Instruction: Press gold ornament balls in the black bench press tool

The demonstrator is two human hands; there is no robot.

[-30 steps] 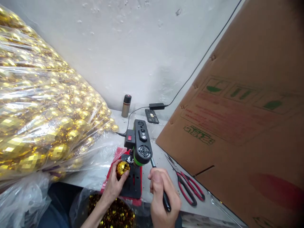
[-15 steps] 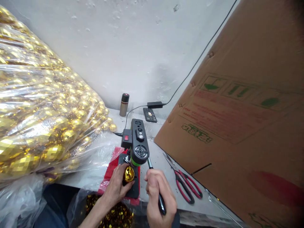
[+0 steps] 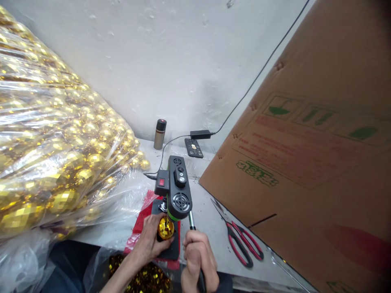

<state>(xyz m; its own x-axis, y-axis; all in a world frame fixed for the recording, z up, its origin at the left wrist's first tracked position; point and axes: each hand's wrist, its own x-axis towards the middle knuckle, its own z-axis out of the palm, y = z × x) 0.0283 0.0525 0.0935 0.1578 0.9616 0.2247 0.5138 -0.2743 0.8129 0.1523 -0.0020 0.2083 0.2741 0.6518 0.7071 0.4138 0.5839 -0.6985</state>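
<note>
Left hand: your left hand (image 3: 149,241) grasps the shiny gold faceted ball (image 3: 165,230), fingers and thumb around its sides.
Right hand: your right hand (image 3: 199,257) is clenched around the black-gripped metal lever (image 3: 191,219) of the machine.
Gold ball: it sits over the flat black slotted base plate (image 3: 173,252), just under the machine head's near end; you cannot tell whether anything touches it from above.
Machine: the black-and-green bench drill (image 3: 179,191) carries a red switch on its left side.
Under the base: a crumpled red plastic sheet (image 3: 139,228) on the pale grey tabletop (image 3: 206,228).
Scissors: the long-bladed pair with red-and-black handles (image 3: 244,244) lies right of your right hand.
Left side: a clear plastic bag full of gold balls (image 3: 64,158).
Right side: a large brown printed cardboard box (image 3: 305,171).
Behind the drill: a black-capped cylindrical bottle (image 3: 160,135) and a black rectangular power adapter (image 3: 200,134).
</note>
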